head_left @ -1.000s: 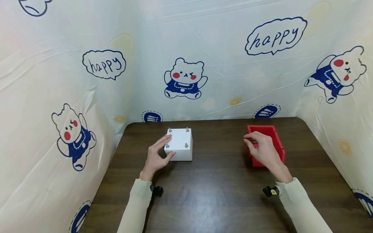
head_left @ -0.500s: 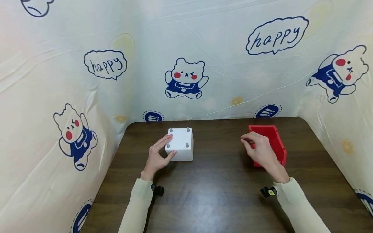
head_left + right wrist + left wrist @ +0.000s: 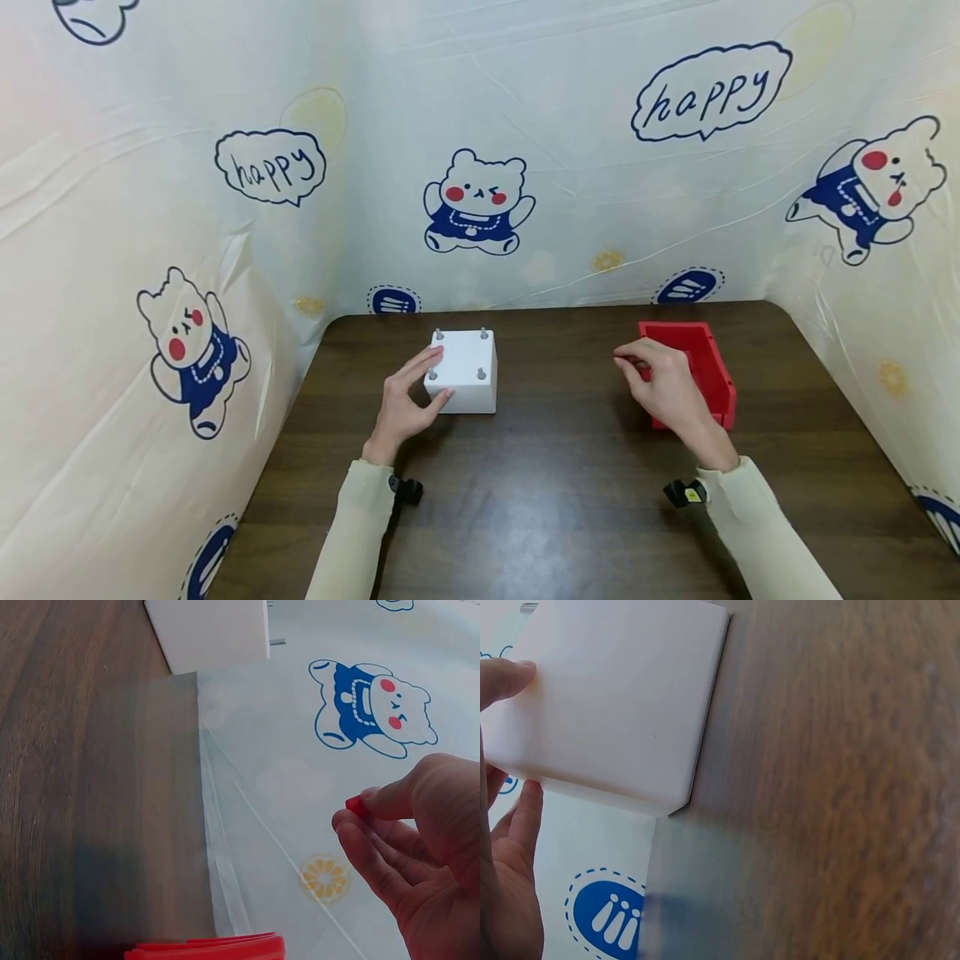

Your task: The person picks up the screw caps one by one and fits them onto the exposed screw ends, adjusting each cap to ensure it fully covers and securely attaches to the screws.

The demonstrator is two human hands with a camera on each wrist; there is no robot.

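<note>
On the table stands a white box (image 3: 463, 371) with several metal bolts (image 3: 481, 373) sticking up from its top. My left hand (image 3: 401, 408) grips the box's left side, the thumb on its near face and the fingers on the far part, as the left wrist view also shows. Between thumb and fingertips my right hand (image 3: 663, 383) pinches a small red piece (image 3: 355, 805), seen only in the right wrist view; its exact shape is mostly hidden. This hand hovers by the left side of an open red bin (image 3: 712, 375), partly covering it.
Dark wood-grain tabletop (image 3: 540, 492) lies under everything, with the box left of centre and the bin at the right. A pale printed curtain (image 3: 570, 183) hangs behind the table and along both sides. Most of the bin's inside is hidden by my right hand.
My right hand has moved a little to the left, away from over the red bin, uncovering more of it. The left hand and white box have stayed in place.
</note>
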